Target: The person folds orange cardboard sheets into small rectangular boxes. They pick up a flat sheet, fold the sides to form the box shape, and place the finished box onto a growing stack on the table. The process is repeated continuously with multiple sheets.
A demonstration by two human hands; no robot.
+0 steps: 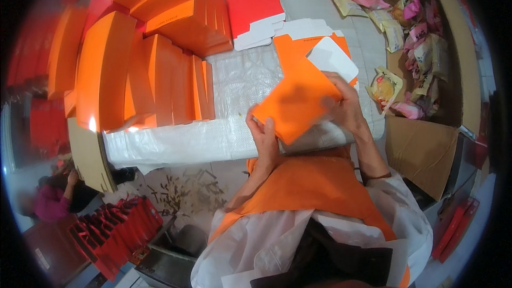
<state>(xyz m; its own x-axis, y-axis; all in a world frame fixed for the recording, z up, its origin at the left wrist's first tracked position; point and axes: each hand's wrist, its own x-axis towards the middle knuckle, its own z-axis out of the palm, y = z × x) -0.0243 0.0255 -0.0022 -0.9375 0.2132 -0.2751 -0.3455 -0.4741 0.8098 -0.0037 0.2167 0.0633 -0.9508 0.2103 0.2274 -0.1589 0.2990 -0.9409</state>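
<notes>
An orange carton point(292, 96) is held tilted over the near edge of the table, its broad face up with a dark shadow on it. My left hand point(265, 137) grips its lower left corner, thumb on top. Around its right edge curls my right hand point(348, 108), with fingertips smeared by motion. A white rounded panel point(335, 58) shows just beyond the right hand; whether it belongs to the held carton I cannot tell. Behind lie flat orange carton blanks point(285, 48) with white flaps, partly hidden by the held carton.
Finished-looking orange boxes point(170, 82) stand stacked at the left. Red carton blanks point(255, 6) lie at the back. On the right, a cardboard box point(453, 48) holds wrapped pastries point(421, 48); several more lie beside it. Red bags point(114, 229) and another person point(53, 197) are at lower left.
</notes>
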